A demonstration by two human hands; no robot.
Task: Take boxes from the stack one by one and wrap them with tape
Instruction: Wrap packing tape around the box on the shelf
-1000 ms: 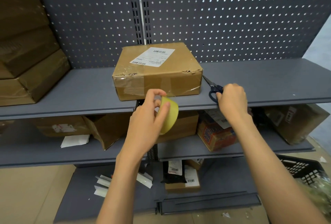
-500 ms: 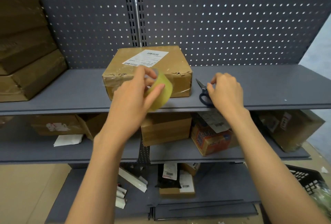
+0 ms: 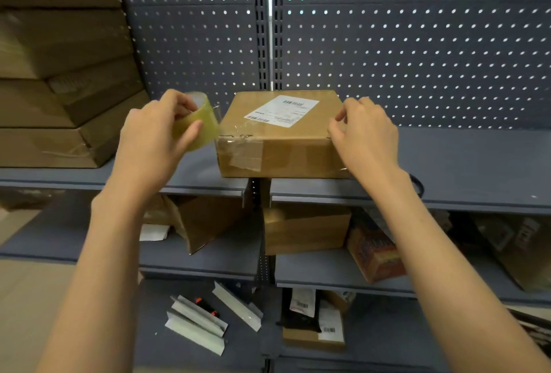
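Cardboard box point(image 3: 283, 137), brown, sits at centre frame on the grey shelf point(image 3: 462, 160), its front edge at the shelf lip. White shipping label point(image 3: 281, 111) lies on its top face; clear tape already covers its front left corner.

Your left hand point(image 3: 155, 140), left of centre, grips the yellowish tape roll point(image 3: 198, 125), thumb on the outer face and fingers curled over the top rim. The roll sits just beside the box's upper left corner, and a clear strip appears to run from it onto that corner, though glare makes this hard to confirm.

Your right hand point(image 3: 365, 137), right of centre, has its fingers curled at the box's upper right edge, fingertips touching the cardboard; whether it pinches anything you cannot tell.

Stack of boxes point(image 3: 59, 89): upper left of frame, on the same shelf, well apart from the centre box.

Lower shelves hold assorted cartons; grey angle pieces point(image 3: 202, 320) lie at bottom centre.
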